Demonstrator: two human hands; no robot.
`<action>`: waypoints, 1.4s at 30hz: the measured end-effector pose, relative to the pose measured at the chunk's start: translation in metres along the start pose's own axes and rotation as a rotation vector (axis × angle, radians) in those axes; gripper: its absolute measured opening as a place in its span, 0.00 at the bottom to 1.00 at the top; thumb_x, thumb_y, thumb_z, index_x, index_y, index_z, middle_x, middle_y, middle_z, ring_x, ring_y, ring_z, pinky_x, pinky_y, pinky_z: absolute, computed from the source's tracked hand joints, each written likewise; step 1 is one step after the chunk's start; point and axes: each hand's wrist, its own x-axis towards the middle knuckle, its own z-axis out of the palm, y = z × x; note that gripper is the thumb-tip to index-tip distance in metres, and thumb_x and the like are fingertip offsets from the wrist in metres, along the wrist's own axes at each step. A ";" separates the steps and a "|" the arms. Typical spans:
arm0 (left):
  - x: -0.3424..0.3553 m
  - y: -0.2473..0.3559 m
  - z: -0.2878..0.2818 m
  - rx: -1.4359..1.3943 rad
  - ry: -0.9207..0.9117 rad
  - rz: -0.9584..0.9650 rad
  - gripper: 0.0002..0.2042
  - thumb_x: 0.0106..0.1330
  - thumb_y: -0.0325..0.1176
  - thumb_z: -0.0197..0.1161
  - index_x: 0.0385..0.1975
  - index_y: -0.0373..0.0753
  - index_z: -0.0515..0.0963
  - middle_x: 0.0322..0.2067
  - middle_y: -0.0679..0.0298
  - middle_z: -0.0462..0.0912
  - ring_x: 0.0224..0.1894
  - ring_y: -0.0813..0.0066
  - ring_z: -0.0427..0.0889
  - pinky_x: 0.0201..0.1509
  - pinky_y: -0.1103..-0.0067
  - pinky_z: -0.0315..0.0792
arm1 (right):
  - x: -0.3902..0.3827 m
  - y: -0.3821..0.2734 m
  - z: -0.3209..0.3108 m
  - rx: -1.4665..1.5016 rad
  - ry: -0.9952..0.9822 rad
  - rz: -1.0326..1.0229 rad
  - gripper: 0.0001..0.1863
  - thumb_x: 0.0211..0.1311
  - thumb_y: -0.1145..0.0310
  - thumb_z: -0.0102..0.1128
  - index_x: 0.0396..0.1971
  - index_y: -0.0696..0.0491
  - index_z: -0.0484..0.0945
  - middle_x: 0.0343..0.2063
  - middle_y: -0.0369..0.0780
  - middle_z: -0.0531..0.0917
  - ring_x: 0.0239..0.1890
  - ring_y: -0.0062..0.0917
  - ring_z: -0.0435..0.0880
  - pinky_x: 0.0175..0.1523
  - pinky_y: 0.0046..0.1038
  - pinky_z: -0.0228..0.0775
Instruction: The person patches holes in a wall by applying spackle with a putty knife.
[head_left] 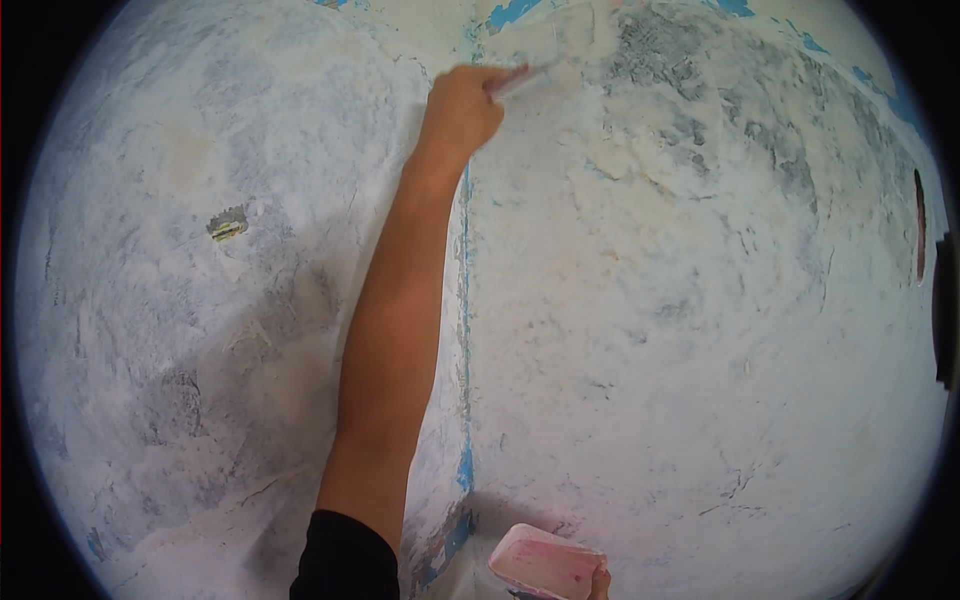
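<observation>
My left arm, in a black sleeve, reaches up along the corner where two walls meet. My left hand [465,108] is closed around a putty knife [515,80], its thin blade pointing right, at the upper part of the right wall [620,330]. The blade is blurred. Low in the view, right of the corner, my right hand [601,582] grips the right end of a whitish, pink-stained, rounded rectangular pan [545,562]. Only a little of that hand shows; the rest lies past the lower edge.
The left wall [180,300] is patchy white and grey, with a small broken hole [228,225] in it. Blue paint remnants [465,468] run down the corner, and more line the top. A dark narrow slot [920,228] and a black object [944,310] are at the far right.
</observation>
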 end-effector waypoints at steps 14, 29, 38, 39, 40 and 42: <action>0.057 -0.028 0.056 0.026 0.106 0.186 0.22 0.55 0.20 0.61 0.46 0.53 0.89 0.39 0.51 0.88 0.41 0.49 0.86 0.48 0.66 0.79 | -0.053 -0.005 0.014 0.024 0.062 0.061 0.43 0.72 0.32 0.45 0.72 0.51 0.58 0.67 0.47 0.69 0.65 0.48 0.73 0.67 0.55 0.72; -0.010 -0.049 0.050 0.121 0.177 0.125 0.25 0.57 0.15 0.54 0.52 0.45 0.85 0.49 0.50 0.85 0.49 0.52 0.85 0.55 0.69 0.78 | -0.050 0.002 0.027 -0.135 0.054 0.176 0.43 0.71 0.36 0.53 0.74 0.45 0.51 0.68 0.48 0.65 0.67 0.46 0.71 0.62 0.54 0.75; -0.120 0.014 0.006 0.060 -0.071 -0.060 0.26 0.54 0.15 0.55 0.52 0.45 0.85 0.43 0.46 0.85 0.44 0.49 0.85 0.49 0.64 0.78 | -0.045 0.010 0.030 -0.140 0.053 0.167 0.43 0.72 0.39 0.53 0.75 0.47 0.48 0.70 0.50 0.61 0.69 0.49 0.66 0.61 0.58 0.75; -0.113 0.016 -0.004 0.042 -0.144 -0.112 0.26 0.55 0.16 0.54 0.52 0.45 0.85 0.40 0.45 0.84 0.41 0.48 0.85 0.47 0.65 0.78 | -0.042 0.014 0.027 -0.135 0.056 0.167 0.43 0.72 0.39 0.53 0.75 0.47 0.48 0.70 0.50 0.61 0.69 0.49 0.66 0.61 0.58 0.75; -0.105 0.018 -0.014 0.031 -0.215 -0.166 0.25 0.56 0.16 0.54 0.52 0.46 0.85 0.37 0.43 0.84 0.38 0.47 0.85 0.44 0.65 0.77 | -0.038 0.021 0.020 -0.126 0.047 0.155 0.43 0.72 0.38 0.53 0.75 0.47 0.48 0.71 0.50 0.60 0.70 0.49 0.66 0.61 0.59 0.75; -0.070 0.014 -0.019 0.093 -0.086 -0.181 0.23 0.58 0.18 0.54 0.50 0.47 0.86 0.34 0.43 0.83 0.35 0.46 0.85 0.42 0.66 0.77 | -0.040 0.026 0.019 -0.118 0.037 0.150 0.43 0.72 0.38 0.52 0.75 0.47 0.48 0.71 0.49 0.59 0.70 0.50 0.65 0.61 0.59 0.75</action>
